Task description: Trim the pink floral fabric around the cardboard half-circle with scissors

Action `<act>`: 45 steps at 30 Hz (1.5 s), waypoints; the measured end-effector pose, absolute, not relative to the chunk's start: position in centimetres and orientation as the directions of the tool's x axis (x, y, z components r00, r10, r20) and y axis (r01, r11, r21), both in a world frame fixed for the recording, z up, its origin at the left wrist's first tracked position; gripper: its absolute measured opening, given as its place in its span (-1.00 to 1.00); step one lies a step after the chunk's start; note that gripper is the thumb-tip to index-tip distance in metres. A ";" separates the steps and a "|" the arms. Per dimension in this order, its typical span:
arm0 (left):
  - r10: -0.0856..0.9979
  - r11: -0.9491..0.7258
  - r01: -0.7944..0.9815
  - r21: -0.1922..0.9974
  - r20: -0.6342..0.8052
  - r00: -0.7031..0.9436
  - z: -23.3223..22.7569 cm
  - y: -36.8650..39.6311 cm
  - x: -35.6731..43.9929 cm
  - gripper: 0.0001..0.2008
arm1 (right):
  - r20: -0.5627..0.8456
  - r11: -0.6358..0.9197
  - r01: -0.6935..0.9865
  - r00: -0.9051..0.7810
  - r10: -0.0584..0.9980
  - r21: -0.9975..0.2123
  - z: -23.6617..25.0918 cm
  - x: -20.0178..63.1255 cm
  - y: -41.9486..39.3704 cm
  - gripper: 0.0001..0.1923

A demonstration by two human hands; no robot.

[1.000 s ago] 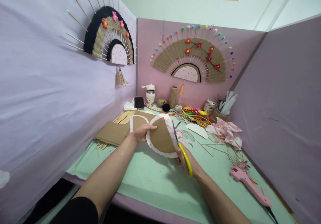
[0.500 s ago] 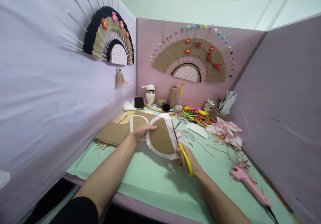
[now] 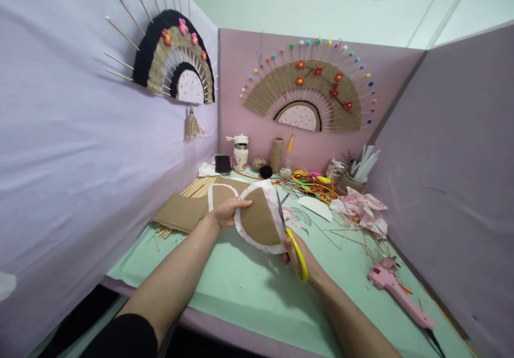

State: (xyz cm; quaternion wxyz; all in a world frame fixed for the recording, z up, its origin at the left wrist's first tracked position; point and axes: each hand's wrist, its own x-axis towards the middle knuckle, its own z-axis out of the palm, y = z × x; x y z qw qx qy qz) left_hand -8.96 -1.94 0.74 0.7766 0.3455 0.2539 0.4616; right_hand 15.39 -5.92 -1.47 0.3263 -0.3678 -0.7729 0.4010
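My left hand (image 3: 227, 212) pinches the cardboard semicircle (image 3: 257, 221) above the green table (image 3: 241, 288); my right hand (image 3: 299, 256), closed in the yellow scissors (image 3: 289, 233), has barely moved in the last second, blades still at the fabric edge, so trimming creeps on

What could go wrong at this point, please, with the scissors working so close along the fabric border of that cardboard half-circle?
The scissors in the right hand cut right beside the cardboard half-circle, so the blades could bite into the card or trim the white fabric border unevenly. The left hand grips only the far edge, so the piece might swivel mid-cut. The loose skewers nearby could snag a sleeve or arm.
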 end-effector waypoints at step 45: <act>0.914 0.317 -0.540 0.779 -0.098 0.394 1.1 -2.0 -8.9 -0.64 | 0.187 0.395 0.310 -0.530 0.827 -0.865 -1.6 15.6 -5.9 -0.42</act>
